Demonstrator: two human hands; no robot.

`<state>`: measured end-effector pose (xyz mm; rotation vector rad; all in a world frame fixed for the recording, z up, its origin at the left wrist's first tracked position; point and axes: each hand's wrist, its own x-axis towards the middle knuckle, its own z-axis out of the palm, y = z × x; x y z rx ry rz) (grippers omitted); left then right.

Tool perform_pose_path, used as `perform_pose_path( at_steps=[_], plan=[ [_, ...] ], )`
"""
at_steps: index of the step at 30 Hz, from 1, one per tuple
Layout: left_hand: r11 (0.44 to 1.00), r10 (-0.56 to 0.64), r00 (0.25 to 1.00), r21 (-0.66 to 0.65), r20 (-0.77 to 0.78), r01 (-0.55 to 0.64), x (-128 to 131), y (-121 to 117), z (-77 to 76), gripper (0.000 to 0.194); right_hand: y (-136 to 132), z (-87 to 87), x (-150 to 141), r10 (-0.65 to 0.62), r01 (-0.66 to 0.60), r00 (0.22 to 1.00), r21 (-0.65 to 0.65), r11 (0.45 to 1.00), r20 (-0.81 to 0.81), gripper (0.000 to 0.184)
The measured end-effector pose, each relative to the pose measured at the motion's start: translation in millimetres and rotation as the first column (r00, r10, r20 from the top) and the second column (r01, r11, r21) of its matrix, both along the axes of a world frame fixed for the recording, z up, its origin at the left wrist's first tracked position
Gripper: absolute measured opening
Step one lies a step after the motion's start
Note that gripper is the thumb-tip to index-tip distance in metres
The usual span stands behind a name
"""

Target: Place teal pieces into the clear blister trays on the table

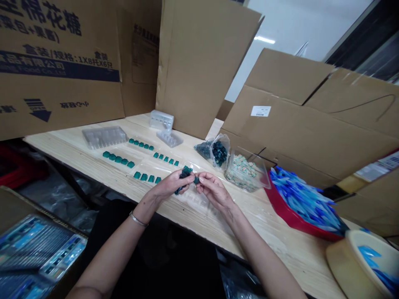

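Note:
My left hand (174,182) is closed round a cluster of dark teal plastic pieces (186,171), some sticking out above and below the fingers. My right hand (215,189) pinches one small dark teal piece (196,180) just beside the left thumb. Both hands are over a clear plastic tray (199,202) near the table's front edge. To their left, clear trays hold short rows of teal pieces (118,159), with further rows (147,177) closer to my left hand. A clear bag of teal pieces (220,153) lies open behind the hands.
A clear box of pale pieces (241,168) stands right of the bag. Beyond it are a red basin (286,214) of blue pieces and a cream tub (339,249). Stacked clear trays (104,137) lie at the back left. Cardboard boxes (205,62) wall the table's (84,162) back.

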<state>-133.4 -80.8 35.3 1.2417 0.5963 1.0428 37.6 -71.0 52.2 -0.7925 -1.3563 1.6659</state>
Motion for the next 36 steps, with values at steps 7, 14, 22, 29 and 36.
perform_pose_path(
  at_steps=[7, 14, 22, 29, 36],
  plan=[
    [0.995, 0.085, 0.996, 0.044, -0.022, -0.084, 3, -1, -0.2, 0.029, 6, 1.6, 7, -0.029, 0.014, 0.996, 0.164, 0.986, 0.085, 0.021],
    [0.987, 0.129, 0.978, 0.121, -0.167, -0.109, 1, -5, 8.6, 0.032, 6, 10.3, 10, -0.056, 0.023, 0.985, 0.201, 0.979, 0.162, 0.029],
    [0.994, 0.071, 0.993, 0.094, -0.093, -0.063, 5, -10, 9.0, 0.029, -5, -2.9, 1, -0.112, 0.112, 0.989, -0.005, 0.994, -0.094, 0.033],
    [0.998, 0.043, 0.997, 0.045, -0.057, -0.04, 5, -4, 3.0, 0.028, -1, -2.3, 8, -0.06, 0.063, 0.997, 0.07, 0.996, -0.044, 0.029],
    [0.999, -0.003, 0.999, 0.04, -0.054, 0.005, 10, -5, 0.2, 0.03, -3, 5.0, 10, -0.07, 0.07, 0.996, 0.0, 0.998, -0.061, 0.033]
  ],
)
